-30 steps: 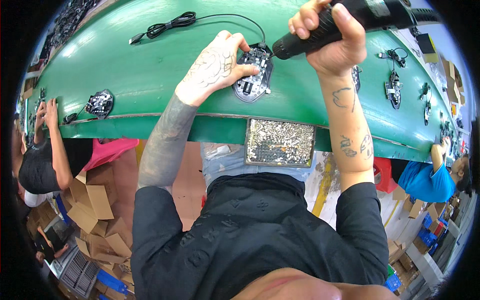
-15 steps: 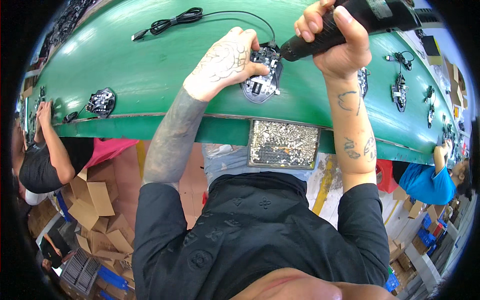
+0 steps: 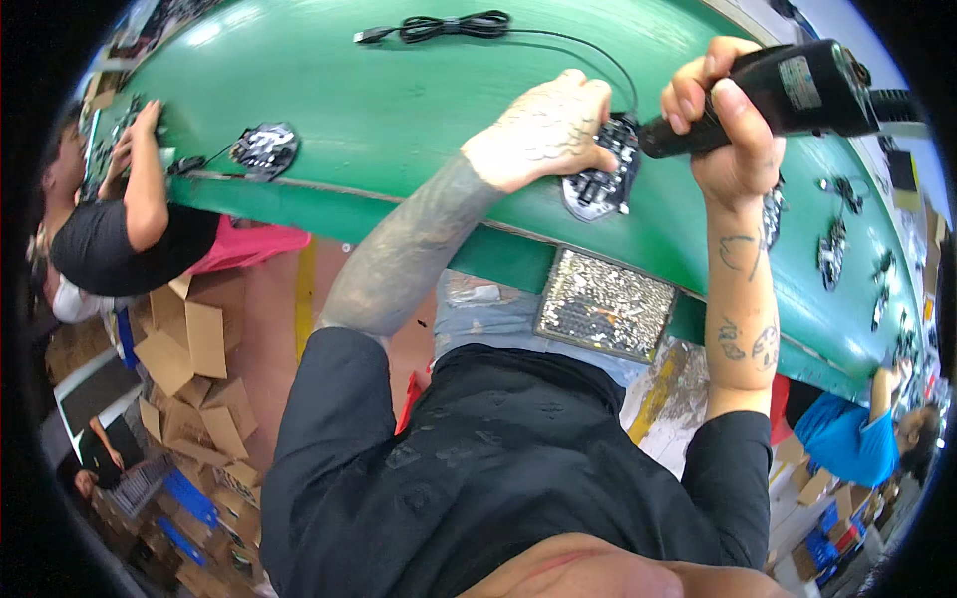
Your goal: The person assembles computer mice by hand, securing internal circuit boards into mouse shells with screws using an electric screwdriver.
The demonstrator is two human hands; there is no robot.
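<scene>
On the green bench lies an opened computer mouse (image 3: 596, 195), its base showing a circuit board, with a cable running off its far end. My left hand (image 3: 551, 132) grips it from the left, thumb across the board and fingers along the far side. A black electric screwdriver (image 3: 738, 105) is wrapped in my right hand (image 3: 736, 140). Its nose points left and down at the mouse's right edge; the bit's tip I cannot make out. The mouse's cable (image 3: 457, 27) is bundled on the bench beyond my left hand and ends in a plug.
A tray of small metal screws (image 3: 608, 304) sits at the bench's near edge, before my lap. Another opened mouse (image 3: 264, 149) lies to the left, and several more, such as this one (image 3: 831, 253), to the right. Co-workers sit at both sides; cardboard boxes (image 3: 189, 344) stand lower left.
The whole view has swung, so bench, tray and hands sit farther right and lower in the picture. Both hands keep their holds, and the screwdriver's nose stays by the mouse's right edge.
</scene>
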